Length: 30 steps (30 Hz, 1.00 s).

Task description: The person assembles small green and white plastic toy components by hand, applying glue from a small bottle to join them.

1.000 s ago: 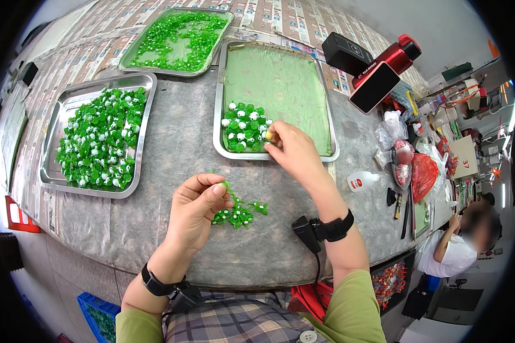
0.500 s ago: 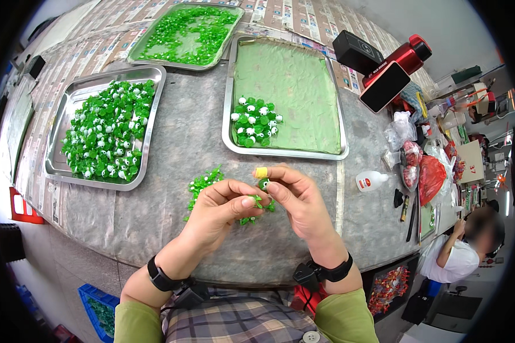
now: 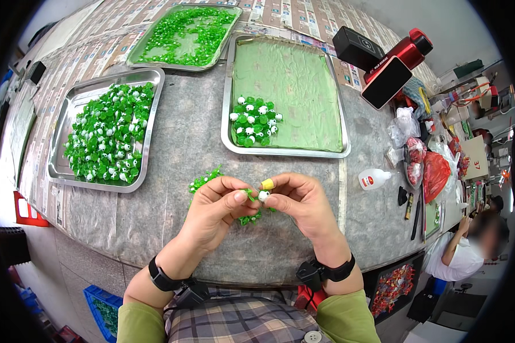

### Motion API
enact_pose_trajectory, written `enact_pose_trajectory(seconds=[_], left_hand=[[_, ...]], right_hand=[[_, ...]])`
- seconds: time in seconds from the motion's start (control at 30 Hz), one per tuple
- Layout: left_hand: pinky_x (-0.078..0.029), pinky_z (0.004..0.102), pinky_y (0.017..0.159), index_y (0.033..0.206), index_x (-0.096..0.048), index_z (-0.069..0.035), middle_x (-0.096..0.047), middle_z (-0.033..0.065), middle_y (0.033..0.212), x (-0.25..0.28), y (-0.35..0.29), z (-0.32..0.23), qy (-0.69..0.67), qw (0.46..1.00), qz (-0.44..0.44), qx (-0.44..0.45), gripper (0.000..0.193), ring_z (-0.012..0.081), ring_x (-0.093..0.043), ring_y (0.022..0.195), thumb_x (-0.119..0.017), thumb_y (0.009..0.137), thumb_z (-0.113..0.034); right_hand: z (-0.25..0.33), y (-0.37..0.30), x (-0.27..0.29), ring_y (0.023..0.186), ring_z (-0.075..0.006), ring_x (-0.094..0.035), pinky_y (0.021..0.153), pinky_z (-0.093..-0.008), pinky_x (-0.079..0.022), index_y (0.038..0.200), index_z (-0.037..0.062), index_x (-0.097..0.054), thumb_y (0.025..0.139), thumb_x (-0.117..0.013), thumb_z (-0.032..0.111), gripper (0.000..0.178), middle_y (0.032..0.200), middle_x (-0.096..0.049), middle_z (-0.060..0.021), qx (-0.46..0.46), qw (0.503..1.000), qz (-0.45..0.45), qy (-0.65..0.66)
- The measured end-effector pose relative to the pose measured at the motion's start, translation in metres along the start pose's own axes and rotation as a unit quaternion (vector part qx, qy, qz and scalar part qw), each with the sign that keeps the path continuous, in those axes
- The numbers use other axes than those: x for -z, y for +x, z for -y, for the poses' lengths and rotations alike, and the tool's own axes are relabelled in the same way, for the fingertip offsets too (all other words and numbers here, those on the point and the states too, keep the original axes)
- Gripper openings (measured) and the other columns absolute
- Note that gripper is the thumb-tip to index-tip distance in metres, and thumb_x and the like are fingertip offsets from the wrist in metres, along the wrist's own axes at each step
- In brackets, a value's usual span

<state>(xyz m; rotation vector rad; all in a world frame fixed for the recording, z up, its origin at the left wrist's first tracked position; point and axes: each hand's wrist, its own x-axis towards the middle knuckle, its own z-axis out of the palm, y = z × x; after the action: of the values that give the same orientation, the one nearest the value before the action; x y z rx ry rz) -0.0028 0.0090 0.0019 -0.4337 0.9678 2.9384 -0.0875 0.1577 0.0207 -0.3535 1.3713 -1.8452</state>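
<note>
Both my hands meet above the grey table covering (image 3: 154,228). A small green plastic piece (image 3: 249,195) is pinched between the thumb and fingers of my left hand (image 3: 212,211). Just beside it, my right hand (image 3: 306,206) grips a small bead (image 3: 263,196) with a white face turned up, using thumb and a forefinger wearing a yellow finger cover (image 3: 267,184). The two parts are very close; whether they touch I cannot tell. Loose green pieces (image 3: 205,178) lie behind and beneath my hands, partly hidden by them.
A steel tray (image 3: 154,97) heaped with green-and-white pieces stands left. Ahead, a green-lined tray (image 3: 303,86) has a cluster of them (image 3: 254,121) at its near left corner. Another tray (image 3: 234,23) lies behind. Rightward are a white bottle (image 3: 374,179), phone (image 3: 387,83) and red flask (image 3: 406,48).
The bead in my right hand has turned from mostly green to white side showing. My left fingers with the green piece have shifted slightly left and up.
</note>
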Motion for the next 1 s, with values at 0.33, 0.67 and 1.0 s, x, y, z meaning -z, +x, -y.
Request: enact_pose_trajectory(seconds=[0.33,0.67,1.0], left_hand=[[-0.048,0.0233,0.062,0.084,-0.054,-0.002,-0.058,0.0061,0.077,0.001,0.0,0.003,0.07,0.996,-0.046,-0.037,0.011,0.0125,-0.057,0.069,-0.058,0.075,-0.008],[-0.042,0.0207,0.056,0.076,-0.057,0.0,-0.056,0.0045,0.073,-0.002,0.0,0.0,0.338,0.918,-0.02,-0.207,0.008,0.0096,-0.052,0.065,-0.061,0.069,0.002],[-0.043,0.026,0.053,0.073,-0.057,-0.004,-0.056,0.0073,0.069,-0.007,0.0,-0.006,0.543,0.769,0.033,-0.336,0.015,0.0178,-0.054,0.062,-0.065,0.061,0.0]], right_hand=[[0.001,-0.001,-0.014,0.076,-0.0082,-0.054,0.069,-0.0206,-0.043,0.085,0.0001,-0.053,0.073,-0.059,0.001,0.014,0.081,-0.057,-0.0032,0.096,0.992,-0.044,-0.065],[0.002,-0.006,-0.01,0.075,-0.0073,-0.055,0.064,-0.0184,-0.044,0.092,-0.0011,-0.053,0.073,-0.059,0.002,0.02,0.08,-0.058,-0.0046,0.035,0.996,-0.033,-0.069],[0.006,-0.007,-0.004,0.076,-0.0108,-0.056,0.069,-0.0206,-0.046,0.092,-0.0031,-0.057,0.073,-0.058,0.001,0.02,0.084,-0.059,-0.0078,-0.011,0.998,-0.01,-0.058]])
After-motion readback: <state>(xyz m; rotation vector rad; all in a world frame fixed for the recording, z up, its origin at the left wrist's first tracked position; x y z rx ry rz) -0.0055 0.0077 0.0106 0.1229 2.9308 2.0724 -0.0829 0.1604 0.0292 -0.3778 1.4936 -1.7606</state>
